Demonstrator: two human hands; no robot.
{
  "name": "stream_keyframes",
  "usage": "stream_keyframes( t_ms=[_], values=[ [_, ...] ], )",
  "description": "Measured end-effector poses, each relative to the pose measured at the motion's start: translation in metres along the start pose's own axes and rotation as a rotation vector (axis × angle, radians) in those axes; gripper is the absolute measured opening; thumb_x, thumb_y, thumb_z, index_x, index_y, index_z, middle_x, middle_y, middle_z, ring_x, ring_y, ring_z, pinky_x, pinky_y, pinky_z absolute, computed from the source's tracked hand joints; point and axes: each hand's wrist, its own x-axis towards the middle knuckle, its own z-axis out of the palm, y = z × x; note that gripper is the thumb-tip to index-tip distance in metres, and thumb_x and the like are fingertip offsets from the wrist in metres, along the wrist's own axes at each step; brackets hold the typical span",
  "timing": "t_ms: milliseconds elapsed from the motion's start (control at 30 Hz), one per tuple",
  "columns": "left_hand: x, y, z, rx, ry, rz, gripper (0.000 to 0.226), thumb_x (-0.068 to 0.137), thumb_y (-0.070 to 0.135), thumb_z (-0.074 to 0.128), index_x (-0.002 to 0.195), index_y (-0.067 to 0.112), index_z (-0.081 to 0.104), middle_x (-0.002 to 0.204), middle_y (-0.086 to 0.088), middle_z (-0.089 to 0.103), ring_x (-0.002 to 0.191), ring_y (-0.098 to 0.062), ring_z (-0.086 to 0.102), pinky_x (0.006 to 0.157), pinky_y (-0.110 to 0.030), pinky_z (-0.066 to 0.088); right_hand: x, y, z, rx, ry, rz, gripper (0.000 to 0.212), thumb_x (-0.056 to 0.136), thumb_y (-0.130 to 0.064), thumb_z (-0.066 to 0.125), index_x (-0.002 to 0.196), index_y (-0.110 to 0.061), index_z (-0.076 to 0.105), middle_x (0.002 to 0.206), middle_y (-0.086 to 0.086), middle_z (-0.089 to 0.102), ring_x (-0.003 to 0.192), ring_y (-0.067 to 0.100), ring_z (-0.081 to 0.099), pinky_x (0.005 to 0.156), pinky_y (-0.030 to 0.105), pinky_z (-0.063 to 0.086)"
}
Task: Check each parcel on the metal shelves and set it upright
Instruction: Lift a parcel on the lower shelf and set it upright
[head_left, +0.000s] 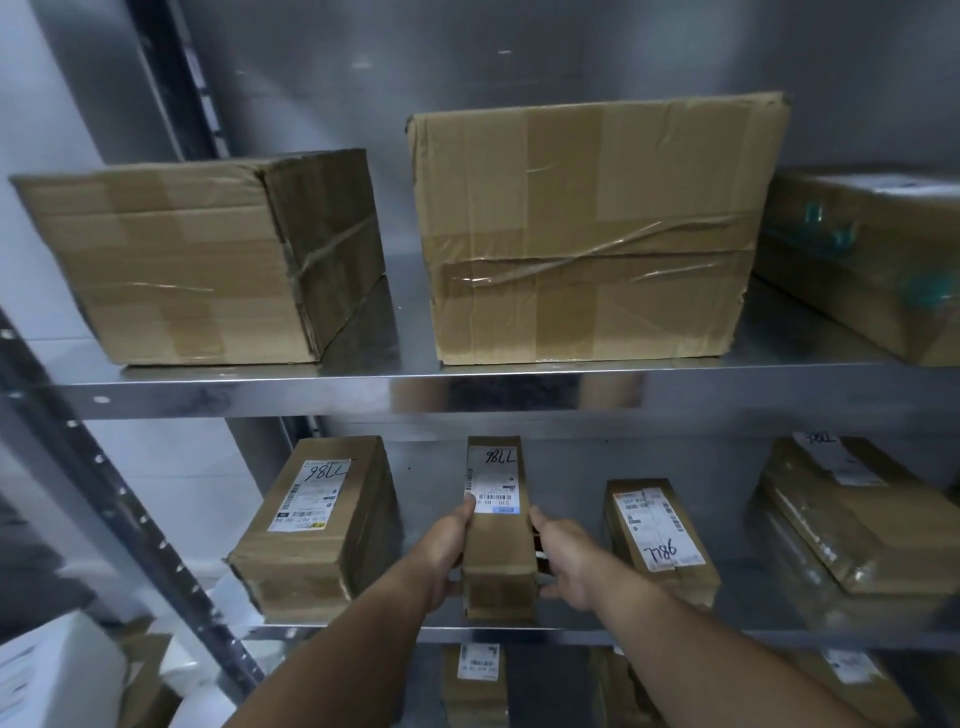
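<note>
A narrow brown parcel (497, 545) with a white label marked 7786 stands on its thin side on the middle metal shelf (363, 631). My left hand (445, 551) grips its left face, thumb on the label. My right hand (563, 558) grips its right face. To its left a wider labelled parcel (317, 525) lies on the same shelf. A flatter labelled parcel (657, 535) lies to its right, with a plastic-wrapped parcel (852, 525) further right.
The upper shelf (467, 387) carries two large taped cartons (208, 260) (587, 234) and a third carton (872, 249) at the right edge. More labelled parcels (475, 680) sit on the shelf below. A perforated upright post (130, 509) runs down the left.
</note>
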Motion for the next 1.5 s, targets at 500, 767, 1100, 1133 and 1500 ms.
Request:
stream_keyframes(
  t_ms=[500,767,1100,1133,1500],
  values=[
    [0.004,-0.001,-0.019,-0.018,-0.044,0.056,0.049,0.105,0.056,0.032,0.113,0.023,0.067,0.109,-0.004,0.073,0.107,-0.022,0.061,0.114,-0.067,0.026,-0.012,-0.010,-0.007,0.152,0.025,0.043,0.039,0.106,-0.052,0.035,0.131,-0.024,0.047,0.116,0.015,0.066,0.111,0.039,0.064,0.104,0.065,0.043],
    [0.005,0.002,-0.025,-0.021,-0.060,0.060,0.048,0.104,0.055,0.036,0.125,0.020,0.061,0.111,-0.010,0.071,0.110,-0.030,0.064,0.110,-0.060,0.033,-0.023,-0.018,-0.006,0.097,-0.051,-0.023,0.038,0.103,-0.055,0.043,0.134,-0.034,0.044,0.113,0.010,0.063,0.110,0.041,0.065,0.087,0.062,0.055],
    [-0.006,0.005,-0.023,-0.077,-0.081,0.135,0.034,0.105,0.044,0.043,0.122,0.017,0.054,0.115,-0.010,0.062,0.106,-0.030,0.063,0.069,-0.038,0.047,-0.020,-0.016,-0.005,0.162,-0.101,-0.086,0.026,0.109,-0.038,0.039,0.129,-0.025,0.049,0.137,0.010,0.057,0.122,0.044,0.058,0.108,0.068,0.038],
    [-0.006,0.005,-0.023,-0.075,-0.076,0.134,0.034,0.105,0.044,0.042,0.122,0.017,0.054,0.115,-0.010,0.062,0.106,-0.030,0.063,0.069,-0.038,0.047,-0.020,-0.015,-0.005,0.166,-0.103,-0.091,0.025,0.109,-0.037,0.038,0.128,-0.024,0.049,0.128,0.009,0.061,0.113,0.041,0.063,0.107,0.067,0.040],
    [0.000,0.009,-0.032,-0.047,-0.047,0.143,0.026,0.106,0.037,0.041,0.108,0.020,0.060,0.106,-0.006,0.066,0.101,-0.021,0.062,0.086,-0.040,0.042,-0.019,-0.022,-0.007,0.050,-0.063,-0.095,0.023,0.109,-0.036,0.042,0.130,-0.031,0.050,0.149,0.007,0.044,0.138,0.034,0.044,0.091,0.047,0.051]
  ],
)
